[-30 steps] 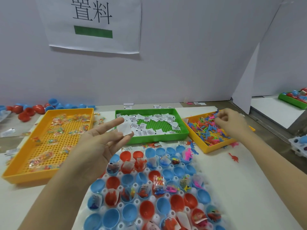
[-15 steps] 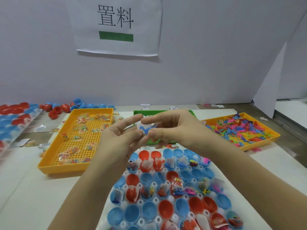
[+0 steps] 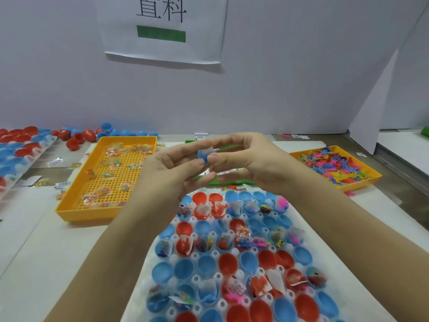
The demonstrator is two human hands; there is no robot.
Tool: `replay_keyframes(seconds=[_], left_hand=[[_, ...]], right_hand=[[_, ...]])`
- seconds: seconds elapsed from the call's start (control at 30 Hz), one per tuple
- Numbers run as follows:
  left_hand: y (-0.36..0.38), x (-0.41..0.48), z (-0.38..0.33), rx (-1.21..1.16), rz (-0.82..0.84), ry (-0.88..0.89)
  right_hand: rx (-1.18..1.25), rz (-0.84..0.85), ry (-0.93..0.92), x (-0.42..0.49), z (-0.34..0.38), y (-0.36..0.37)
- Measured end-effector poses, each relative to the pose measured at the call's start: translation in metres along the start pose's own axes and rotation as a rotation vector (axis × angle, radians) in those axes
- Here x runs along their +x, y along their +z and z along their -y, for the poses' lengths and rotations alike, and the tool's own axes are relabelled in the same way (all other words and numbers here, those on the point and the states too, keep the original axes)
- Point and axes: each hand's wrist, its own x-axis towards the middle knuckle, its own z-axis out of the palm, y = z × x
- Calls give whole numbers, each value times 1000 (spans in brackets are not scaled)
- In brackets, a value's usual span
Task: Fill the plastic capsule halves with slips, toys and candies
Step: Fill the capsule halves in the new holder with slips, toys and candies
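Both hands meet above the green slip tray, which they mostly hide. My left hand and my right hand together pinch a small blue toy wrapped with a white paper slip. Below them lies a white holder sheet with rows of red and blue capsule halves. Some halves hold slips, toys and candy packets; others are bare inside.
An orange perforated tray with wrapped candies sits at the left. An orange tray of small coloured toys sits at the right. Loose capsule halves and another filled holder lie at the far left. A wall with a paper sign stands behind.
My right hand came from the toy tray with a blue toy and met my left hand, which held a slip. Both now pinch toy and slip together; the view has shifted downward.
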Motion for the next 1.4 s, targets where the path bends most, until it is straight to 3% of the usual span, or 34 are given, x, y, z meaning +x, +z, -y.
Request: replay_keyframes(seconds=[0.27, 0.47, 0.67, 0.87, 1.17, 1.27, 1.4], left_hand=[[28, -47, 23, 106, -129, 92], [33, -95, 33, 168, -64, 85], [38, -150, 46, 386, -4, 138], [6, -178, 49, 421, -242, 298], [-44, -198, 75, 481, -663, 400], [-51, -199, 80, 427, -678, 389], [-57, -198, 90, 453, -578, 257]], right_hand=[[27, -61, -48, -43, -23, 11], [-112, -126, -127, -93, -39, 21], [-167, -63, -120, -143, -51, 12], [-599, 79, 93, -175, -59, -15], [-912, 166, 195, -175, -63, -10], [-973, 173, 167, -172, -64, -5], [-1026, 165, 124, -169, -65, 1]])
